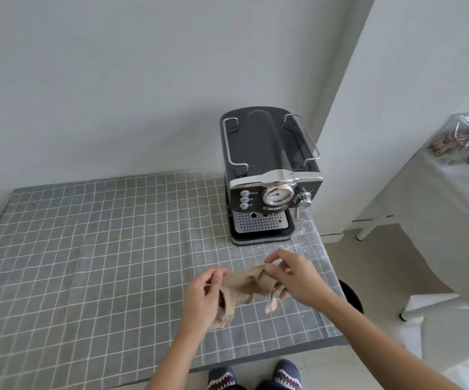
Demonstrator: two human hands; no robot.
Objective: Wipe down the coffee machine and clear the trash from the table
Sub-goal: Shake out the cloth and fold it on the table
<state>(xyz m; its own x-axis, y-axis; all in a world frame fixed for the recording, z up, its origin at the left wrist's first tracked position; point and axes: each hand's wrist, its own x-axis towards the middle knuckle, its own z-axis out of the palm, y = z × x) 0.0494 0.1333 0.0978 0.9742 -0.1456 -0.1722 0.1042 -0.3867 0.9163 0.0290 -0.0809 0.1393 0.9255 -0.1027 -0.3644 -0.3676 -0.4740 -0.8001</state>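
A black and chrome coffee machine stands at the far right of the table, against the wall. In front of it, above the tablecloth, both my hands hold a crumpled beige cloth. My left hand grips its lower left end. My right hand pinches its upper right end, with a strand of cloth hanging below the fingers. The cloth stretches between the two hands.
The grey checked tablecloth covers the table. A dark round bin sits on the floor just past the table's right edge. A cloth-covered side table with a clear box stands at the right. My slippers show below the front edge.
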